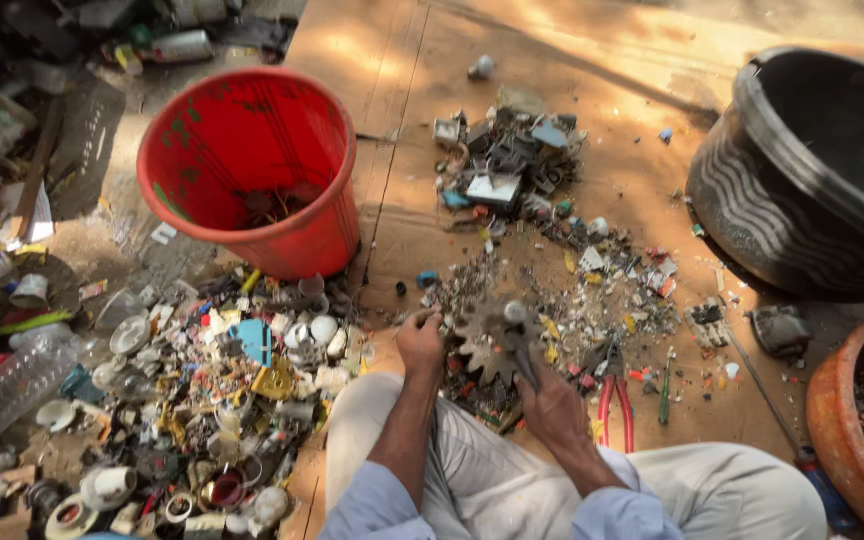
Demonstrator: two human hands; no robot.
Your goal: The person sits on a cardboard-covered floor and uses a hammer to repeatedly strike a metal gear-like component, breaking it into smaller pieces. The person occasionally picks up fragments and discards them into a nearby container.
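Note:
My left hand [419, 343] grips the left edge of a rusty toothed gear-like metal part [480, 335] held over my lap. My right hand [550, 405] is closed around the dark handle of a hammer [518, 338], whose pale metal head rests against the gear. Beneath and beyond the gear, small broken scrap pieces [592, 285] lie scattered on the wooden board [592, 110]. Red-handled pliers [613, 395] lie just right of my right hand.
A red plastic bucket [252, 165] stands at upper left, a large black tub [817, 165] at upper right, an orange clay pot [852, 430] at lower right. A heap of mixed scrap [202, 400] and a clear bottle [2, 395] lie left. A green screwdriver [665, 385] lies near the pliers.

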